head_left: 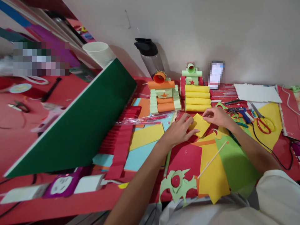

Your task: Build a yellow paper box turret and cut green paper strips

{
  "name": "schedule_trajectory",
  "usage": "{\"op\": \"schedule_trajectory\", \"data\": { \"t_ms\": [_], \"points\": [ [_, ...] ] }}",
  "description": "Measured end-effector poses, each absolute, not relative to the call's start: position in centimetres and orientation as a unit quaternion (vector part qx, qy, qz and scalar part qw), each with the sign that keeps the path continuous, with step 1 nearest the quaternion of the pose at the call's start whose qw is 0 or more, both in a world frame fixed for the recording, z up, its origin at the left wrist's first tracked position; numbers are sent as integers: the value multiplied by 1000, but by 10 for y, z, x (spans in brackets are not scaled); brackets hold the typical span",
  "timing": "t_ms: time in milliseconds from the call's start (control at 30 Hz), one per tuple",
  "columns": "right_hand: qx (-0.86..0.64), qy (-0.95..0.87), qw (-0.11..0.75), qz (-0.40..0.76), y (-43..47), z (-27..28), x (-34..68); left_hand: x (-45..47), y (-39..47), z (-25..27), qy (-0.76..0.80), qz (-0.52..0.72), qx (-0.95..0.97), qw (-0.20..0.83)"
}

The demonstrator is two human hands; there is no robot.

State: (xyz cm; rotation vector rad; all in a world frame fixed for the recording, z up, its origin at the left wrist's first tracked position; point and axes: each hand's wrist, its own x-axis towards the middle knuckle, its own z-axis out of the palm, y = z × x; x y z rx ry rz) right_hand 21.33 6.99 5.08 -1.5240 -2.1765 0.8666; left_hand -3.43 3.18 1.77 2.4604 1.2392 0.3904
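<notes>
Right of centre in the frame, a small yellow paper piece (199,125) is held between two hands: its left side is grasped by the fingers and thumb of the left hand (181,127), and its upper right corner is pinched by the right hand (217,117). Directly above it, a paper model with yellow rolls (197,102) is seen; to the left of that, an orange and pale green model (165,108) is placed. Toward the right edge, scissors (260,116) are laid with their handles over a yellow sheet (277,116), a blue glue gun (245,115) being positioned near them. Below the hands, an amber sheet (211,182) is crossed by a thin wooden stick (212,160). At lower centre, a pale green cut-out (168,185) is shown. Across the left half, a green board (77,125) is tilted; at upper centre, a dark-lidded bottle (152,61) is stood near the wall (187,31).
</notes>
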Motion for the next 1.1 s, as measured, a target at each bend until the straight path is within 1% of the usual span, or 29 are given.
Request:
{"op": "schedule_trajectory", "data": {
  "t_ms": [133,300,400,533,600,733,833,933,1033,1100],
  "points": [
    [-538,-756,178,328,72,46,214,-34,32,19,445,135,863,197],
    [-539,-745,167,356,74,37,222,-31,31,21,487,149,825,247],
    [-529,-740,161,383,74,33,226,-27,30,21,498,133,804,296],
    [-511,-739,141,416,71,36,229,-24,28,18,477,162,772,386],
    [-503,-733,123,441,70,38,230,-23,27,17,461,168,767,413],
    [-467,-735,102,480,71,40,235,-24,25,14,443,180,785,394],
    [-445,-733,93,505,71,42,239,-24,24,15,429,180,786,408],
    [-435,-720,96,533,71,46,241,-24,26,17,411,182,766,459],
    [-428,-703,110,558,72,49,241,-24,29,15,371,208,726,540],
    [-429,-690,117,570,72,50,240,-25,32,12,358,231,701,572]
  ]
}}
